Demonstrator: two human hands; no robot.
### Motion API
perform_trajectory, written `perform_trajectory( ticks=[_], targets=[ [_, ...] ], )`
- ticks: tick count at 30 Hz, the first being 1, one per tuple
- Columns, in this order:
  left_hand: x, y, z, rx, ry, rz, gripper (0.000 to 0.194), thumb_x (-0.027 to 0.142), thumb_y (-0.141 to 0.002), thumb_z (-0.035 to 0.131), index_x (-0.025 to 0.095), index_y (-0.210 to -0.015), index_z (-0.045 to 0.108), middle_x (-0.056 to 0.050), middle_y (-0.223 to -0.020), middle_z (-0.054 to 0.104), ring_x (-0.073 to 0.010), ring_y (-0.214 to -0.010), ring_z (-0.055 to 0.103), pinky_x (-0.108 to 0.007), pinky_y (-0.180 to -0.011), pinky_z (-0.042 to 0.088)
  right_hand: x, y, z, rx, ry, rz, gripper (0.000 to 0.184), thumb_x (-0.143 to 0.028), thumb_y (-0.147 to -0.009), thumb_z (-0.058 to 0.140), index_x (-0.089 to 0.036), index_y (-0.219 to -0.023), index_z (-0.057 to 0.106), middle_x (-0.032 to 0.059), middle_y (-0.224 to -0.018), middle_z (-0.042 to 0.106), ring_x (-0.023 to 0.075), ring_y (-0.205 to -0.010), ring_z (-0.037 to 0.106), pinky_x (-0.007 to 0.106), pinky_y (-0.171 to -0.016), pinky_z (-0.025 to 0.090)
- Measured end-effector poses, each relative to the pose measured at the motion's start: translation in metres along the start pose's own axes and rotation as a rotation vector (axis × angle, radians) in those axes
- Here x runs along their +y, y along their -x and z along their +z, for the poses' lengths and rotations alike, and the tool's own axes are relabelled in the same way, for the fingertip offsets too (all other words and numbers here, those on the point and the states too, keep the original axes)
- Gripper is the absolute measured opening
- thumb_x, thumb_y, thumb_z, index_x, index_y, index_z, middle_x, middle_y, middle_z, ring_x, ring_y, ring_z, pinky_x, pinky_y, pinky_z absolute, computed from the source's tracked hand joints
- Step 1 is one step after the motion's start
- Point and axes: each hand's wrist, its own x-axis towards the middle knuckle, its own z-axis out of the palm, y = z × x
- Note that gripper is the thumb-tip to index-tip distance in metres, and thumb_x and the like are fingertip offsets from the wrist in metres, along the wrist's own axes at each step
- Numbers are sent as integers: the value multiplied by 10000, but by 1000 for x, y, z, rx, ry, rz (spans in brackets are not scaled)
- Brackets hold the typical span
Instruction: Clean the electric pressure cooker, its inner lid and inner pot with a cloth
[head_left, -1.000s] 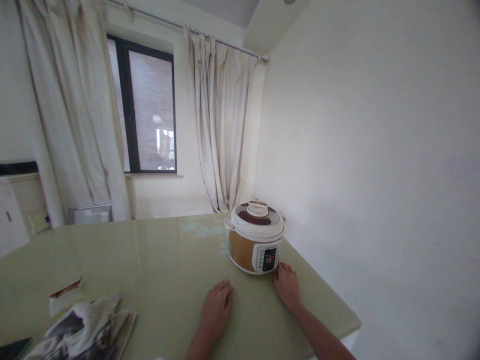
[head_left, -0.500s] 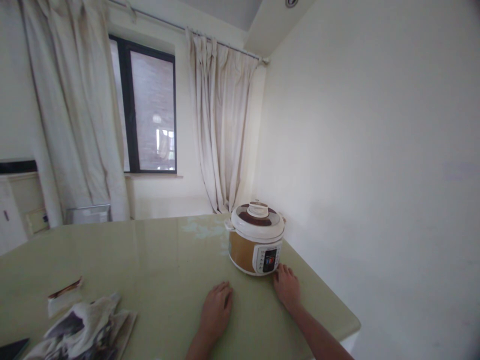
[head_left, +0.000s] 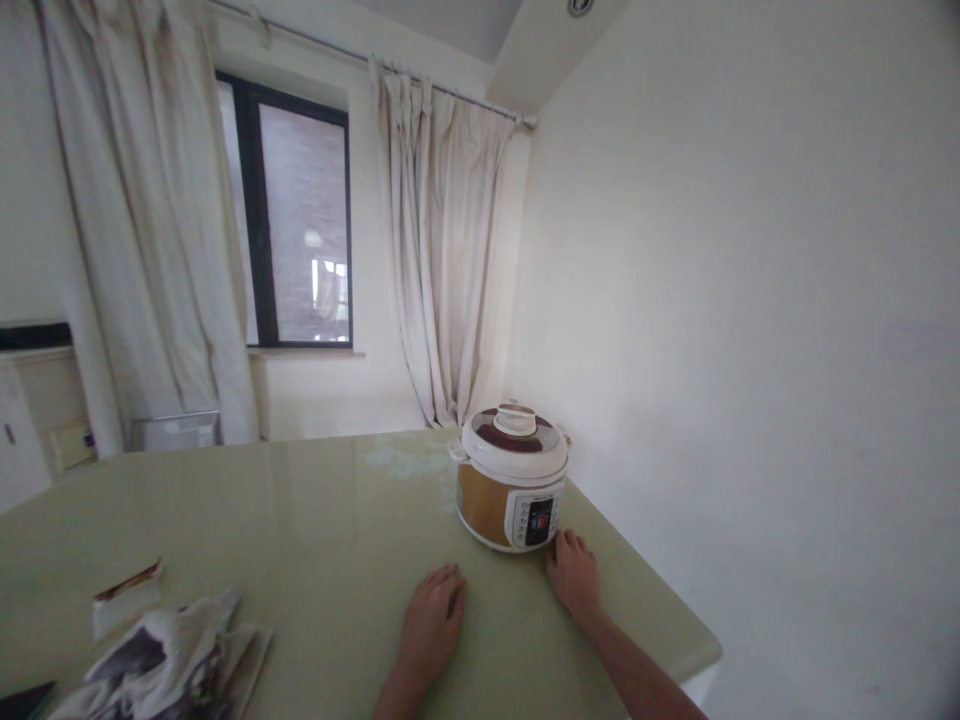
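A white and gold electric pressure cooker with its lid on stands near the far right corner of a pale green table. My right hand lies palm down on the table just in front of the cooker's control panel, fingertips almost touching its base. My left hand rests flat on the tabletop a little to the left, fingers loosely together, holding nothing.
Crumpled papers or magazines and a small folded packet lie at the table's near left. A white wall runs along the right side. Curtains and a dark window stand behind the table.
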Motion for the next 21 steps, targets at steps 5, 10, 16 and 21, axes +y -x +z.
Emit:
perform_trajectory(
  ticks=[5, 10, 16, 21],
  targets=[
    [0, 0, -1, -6, 17, -2, 366, 216, -994, 453, 221, -1173, 773, -76, -1382, 713, -225, -1323, 628, -434, -1207, 422, 0, 0, -2, 6, -6, -1, 317, -210, -993, 469, -158, -1238, 663, 158, -1276, 662, 293, -1223, 594, 373, -967, 419],
    [0, 1, -1, -2, 25, 12, 372, 217, -999, 440, 233, -1148, 781, -75, -1368, 721, -224, -1313, 635, -433, -1199, 436, 1, 0, -1, 37, -5, -22, 298, -189, -974, 488, -169, -1204, 677, 144, -1244, 680, 285, -1209, 599, 371, -1003, 393],
    [-2, 0, 1, -5, -4, 11, 361, 201, -993, 457, 225, -1166, 773, -69, -1382, 713, -215, -1322, 630, -416, -1206, 427, 0, 2, -3, 68, -44, -34, 286, -175, -966, 491, -172, -1170, 691, 141, -1250, 686, 286, -1214, 585, 368, -1012, 389],
    [-5, 2, 3, -1, 14, 11, 378, 196, -980, 448, 222, -1176, 769, -76, -1376, 716, -223, -1317, 632, -435, -1198, 432, -1, 2, -4, 60, -49, -21, 311, -182, -970, 485, -153, -1212, 678, 153, -1295, 663, 290, -1240, 575, 373, -1020, 391]
  ],
)
